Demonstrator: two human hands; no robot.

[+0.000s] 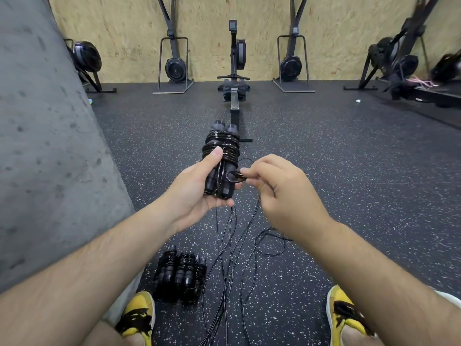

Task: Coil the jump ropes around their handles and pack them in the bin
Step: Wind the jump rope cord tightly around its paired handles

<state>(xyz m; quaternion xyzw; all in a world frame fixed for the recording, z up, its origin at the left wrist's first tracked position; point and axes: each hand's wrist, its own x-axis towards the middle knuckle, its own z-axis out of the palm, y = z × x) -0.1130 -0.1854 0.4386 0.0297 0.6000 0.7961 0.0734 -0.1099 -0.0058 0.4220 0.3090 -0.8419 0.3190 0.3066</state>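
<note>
The fingertips of the right hand pinch a small loop of black rope, and the other fingers are curled in loosely. The loop sits just left of those fingertips, right by the near end of the two handles. The left hand is wrapped round the handles from below. Its thumb presses down on the coil of rope wound round them. The handles lie side by side and point away from the person, so their long way runs from near to far. Their far ends stick out past the coil. The right hand is the one nearer the loose end, so the next move is probably a short one to the left, to tuck that loop in or pull it tight. The loose ropes hang down from the hands and lie in long lines on the floor between the yellow shoes. A few wound-up ropes lie side by side near the left shoe. A grey wall stands close on the left, but there is lots of open floor in front and to the right. No bin can be seen.
</note>
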